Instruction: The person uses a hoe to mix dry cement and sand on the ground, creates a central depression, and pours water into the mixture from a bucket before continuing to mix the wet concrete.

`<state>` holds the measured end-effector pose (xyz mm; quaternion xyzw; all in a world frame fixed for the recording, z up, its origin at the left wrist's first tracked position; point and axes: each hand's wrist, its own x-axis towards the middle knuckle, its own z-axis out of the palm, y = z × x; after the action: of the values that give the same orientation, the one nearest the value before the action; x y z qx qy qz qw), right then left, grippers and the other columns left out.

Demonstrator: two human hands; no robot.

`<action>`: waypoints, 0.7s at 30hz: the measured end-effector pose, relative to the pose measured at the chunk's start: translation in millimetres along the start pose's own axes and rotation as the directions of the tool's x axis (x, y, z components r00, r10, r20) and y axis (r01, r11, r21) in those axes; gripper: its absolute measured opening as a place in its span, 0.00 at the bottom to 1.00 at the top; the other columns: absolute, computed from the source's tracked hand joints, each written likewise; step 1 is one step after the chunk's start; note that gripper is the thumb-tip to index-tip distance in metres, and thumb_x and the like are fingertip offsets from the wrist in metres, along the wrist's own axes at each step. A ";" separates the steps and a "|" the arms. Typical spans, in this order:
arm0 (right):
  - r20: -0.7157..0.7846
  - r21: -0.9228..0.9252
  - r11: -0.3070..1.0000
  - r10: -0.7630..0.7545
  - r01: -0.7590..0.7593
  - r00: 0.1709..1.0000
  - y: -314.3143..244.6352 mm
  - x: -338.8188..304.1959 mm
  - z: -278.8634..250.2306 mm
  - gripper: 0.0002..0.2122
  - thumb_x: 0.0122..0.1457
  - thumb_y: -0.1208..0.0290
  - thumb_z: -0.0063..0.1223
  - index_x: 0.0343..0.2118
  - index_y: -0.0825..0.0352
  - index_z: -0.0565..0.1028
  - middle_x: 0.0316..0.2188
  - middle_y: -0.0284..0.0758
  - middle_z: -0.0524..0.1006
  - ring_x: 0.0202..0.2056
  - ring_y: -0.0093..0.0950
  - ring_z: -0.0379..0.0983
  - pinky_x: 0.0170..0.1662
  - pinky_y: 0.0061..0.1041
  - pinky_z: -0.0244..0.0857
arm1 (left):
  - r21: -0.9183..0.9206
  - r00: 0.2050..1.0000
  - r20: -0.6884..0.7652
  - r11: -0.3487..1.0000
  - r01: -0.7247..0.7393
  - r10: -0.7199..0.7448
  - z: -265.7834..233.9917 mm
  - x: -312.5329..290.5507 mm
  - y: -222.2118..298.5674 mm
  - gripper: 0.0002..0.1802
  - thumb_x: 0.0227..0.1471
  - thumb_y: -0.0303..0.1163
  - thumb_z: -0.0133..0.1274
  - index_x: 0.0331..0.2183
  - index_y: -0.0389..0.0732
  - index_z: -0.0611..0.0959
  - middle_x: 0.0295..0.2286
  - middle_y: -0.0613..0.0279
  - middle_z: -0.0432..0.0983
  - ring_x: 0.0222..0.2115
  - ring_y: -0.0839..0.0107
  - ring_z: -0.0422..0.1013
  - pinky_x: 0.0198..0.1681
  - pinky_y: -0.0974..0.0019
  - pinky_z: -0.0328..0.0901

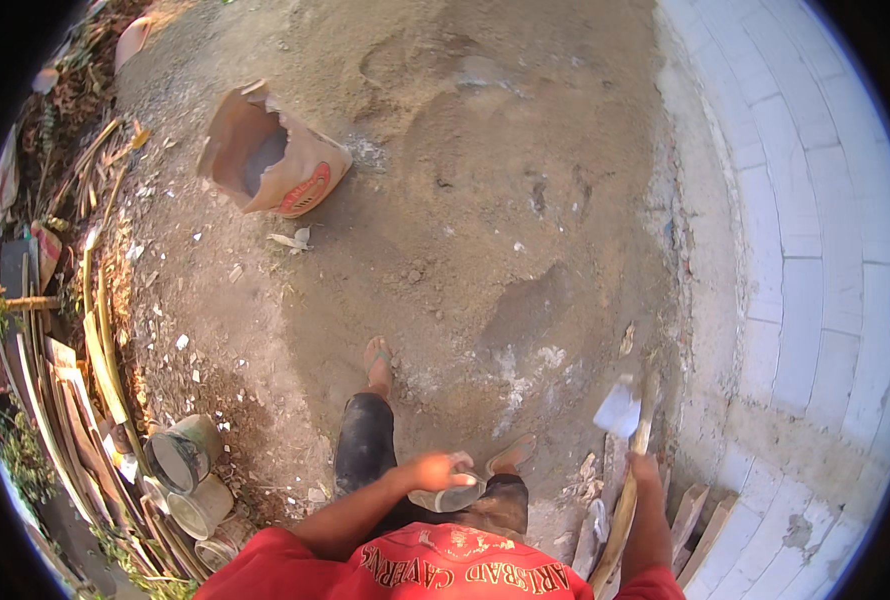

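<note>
My left hand [442, 470] is closed on the edge of a grey, rounded, shallow dish-like thing [447, 498], held low in front of my red shirt. My right hand [645, 466] reaches out to the right, its fingers closed and mostly hidden. Just beyond it is a pale, flat, blade-like piece [618, 410]. A long, rough wooden pole [617, 530] runs beside the same hand. Whether this hand grips the pole or the pale piece, I cannot tell.
A torn-open brown paper sack [315, 165] with grey powder inside stands at the upper left. Several dirty buckets [190, 450] and bamboo strips [105, 365] line the left side. A pale block wall [800, 220] rises on the right. Wooden boards [690, 515] lie at its foot.
</note>
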<state>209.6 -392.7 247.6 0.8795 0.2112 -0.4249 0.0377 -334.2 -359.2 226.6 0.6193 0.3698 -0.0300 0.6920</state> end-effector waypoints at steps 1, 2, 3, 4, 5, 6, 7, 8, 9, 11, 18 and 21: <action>0.010 0.083 0.994 0.077 -0.078 0.997 25.2 -30.2 9.3 0.12 0.54 0.66 0.55 0.21 0.70 0.75 0.15 0.38 0.73 0.16 0.33 0.73 0.18 0.36 0.66 | 0.200 0.999 -0.037 0.979 0.036 -0.030 -26.5 -29.2 -28.7 0.35 0.51 0.62 0.52 0.48 0.43 0.79 0.45 0.50 0.76 0.47 0.54 0.72 0.50 0.53 0.66; -0.246 -0.187 0.980 0.022 -0.070 0.969 99.9 -41.5 -61.7 0.12 0.53 0.66 0.56 0.22 0.72 0.77 0.16 0.40 0.75 0.17 0.33 0.74 0.19 0.36 0.67 | 0.424 0.995 -0.063 0.900 0.099 -0.079 -65.3 -26.5 -9.5 0.36 0.49 0.65 0.51 0.50 0.48 0.80 0.49 0.53 0.74 0.52 0.52 0.68 0.54 0.48 0.63; -0.282 -0.423 0.904 -0.065 -0.063 0.957 114.5 -57.2 -29.2 0.12 0.51 0.66 0.59 0.23 0.73 0.79 0.18 0.40 0.76 0.19 0.32 0.76 0.21 0.35 0.69 | 0.524 0.972 -0.200 0.825 0.214 -0.125 -84.2 -58.3 -59.2 0.35 0.47 0.65 0.53 0.49 0.52 0.80 0.52 0.58 0.72 0.54 0.50 0.65 0.56 0.44 0.60; -0.125 -0.300 0.947 0.085 -0.119 0.988 96.5 -87.8 33.0 0.13 0.50 0.63 0.61 0.23 0.72 0.80 0.19 0.39 0.78 0.21 0.31 0.76 0.25 0.35 0.70 | 0.510 0.941 -0.266 0.798 0.321 -0.208 -110.0 -115.9 -90.0 0.35 0.47 0.66 0.52 0.48 0.52 0.81 0.54 0.59 0.70 0.56 0.49 0.63 0.57 0.41 0.57; 0.019 -0.197 0.954 0.232 -0.224 0.972 84.9 -134.5 70.3 0.15 0.49 0.60 0.63 0.23 0.70 0.80 0.21 0.38 0.79 0.24 0.29 0.77 0.29 0.34 0.70 | 0.424 0.892 -0.352 0.802 0.421 -0.282 -138.0 -162.0 -92.0 0.32 0.49 0.62 0.52 0.46 0.49 0.83 0.50 0.54 0.74 0.51 0.50 0.69 0.54 0.44 0.62; 0.069 -0.181 0.953 0.260 -0.245 0.963 82.7 -163.4 93.1 0.15 0.51 0.59 0.62 0.23 0.68 0.80 0.21 0.37 0.78 0.24 0.29 0.76 0.29 0.34 0.69 | 0.417 0.847 -0.335 0.741 0.526 -0.413 -158.5 -192.0 -115.3 0.29 0.51 0.58 0.51 0.44 0.47 0.83 0.47 0.52 0.76 0.48 0.49 0.71 0.52 0.46 0.64; 0.117 -0.153 0.949 0.295 -0.276 0.948 82.4 -187.4 112.2 0.15 0.53 0.57 0.60 0.22 0.66 0.81 0.21 0.37 0.78 0.24 0.29 0.75 0.30 0.35 0.69 | 0.427 0.790 -0.311 0.665 0.613 -0.529 -177.2 -216.4 -144.2 0.26 0.53 0.55 0.50 0.43 0.46 0.83 0.44 0.49 0.78 0.45 0.48 0.74 0.50 0.48 0.67; 0.102 -0.127 0.946 0.310 -0.297 0.945 81.9 -200.2 119.8 0.15 0.53 0.57 0.60 0.22 0.66 0.81 0.21 0.37 0.78 0.24 0.29 0.75 0.30 0.35 0.69 | 0.414 0.758 -0.375 0.635 0.652 -0.533 -190.2 -235.1 -160.5 0.24 0.54 0.51 0.48 0.41 0.44 0.84 0.41 0.48 0.79 0.42 0.48 0.75 0.48 0.48 0.68; 0.149 -0.137 0.945 0.316 -0.297 0.937 84.7 -211.9 131.3 0.13 0.52 0.60 0.59 0.24 0.68 0.80 0.20 0.38 0.78 0.23 0.30 0.76 0.30 0.35 0.69 | 0.410 0.730 -0.429 0.605 0.682 -0.533 -201.9 -254.5 -178.0 0.22 0.55 0.48 0.47 0.40 0.42 0.84 0.39 0.47 0.80 0.40 0.48 0.76 0.47 0.49 0.70; 0.276 -0.137 0.942 0.333 -0.306 0.901 95.8 -243.5 163.8 0.11 0.51 0.66 0.58 0.28 0.72 0.80 0.20 0.39 0.79 0.21 0.33 0.77 0.29 0.36 0.69 | 0.577 0.853 -0.260 0.636 0.513 -0.452 -234.8 -292.9 -220.2 0.20 0.54 0.45 0.48 0.38 0.41 0.84 0.38 0.47 0.80 0.41 0.49 0.76 0.47 0.49 0.70; 0.209 -0.034 0.943 0.330 -0.331 0.920 80.7 -317.0 269.2 0.12 0.52 0.67 0.60 0.29 0.73 0.79 0.19 0.39 0.78 0.19 0.30 0.75 0.23 0.34 0.68 | 0.755 0.971 -0.057 0.626 0.194 -0.233 -283.2 -315.3 -239.8 0.13 0.48 0.35 0.55 0.35 0.40 0.83 0.33 0.54 0.81 0.35 0.59 0.77 0.39 0.57 0.72; 0.154 -0.189 0.926 0.355 -0.325 0.922 102.2 -353.6 313.0 0.14 0.50 0.65 0.62 0.33 0.71 0.80 0.22 0.40 0.80 0.22 0.31 0.78 0.27 0.33 0.70 | -0.289 0.767 -0.243 0.799 0.527 -0.594 -255.1 -272.2 -144.2 0.17 0.52 0.38 0.55 0.39 0.37 0.82 0.33 0.59 0.81 0.30 0.69 0.76 0.35 0.63 0.71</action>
<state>-172.5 -682.5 306.8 0.8534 0.0837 -0.4736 0.2010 -724.6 -281.6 265.9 0.4017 0.6470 -0.0971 0.6408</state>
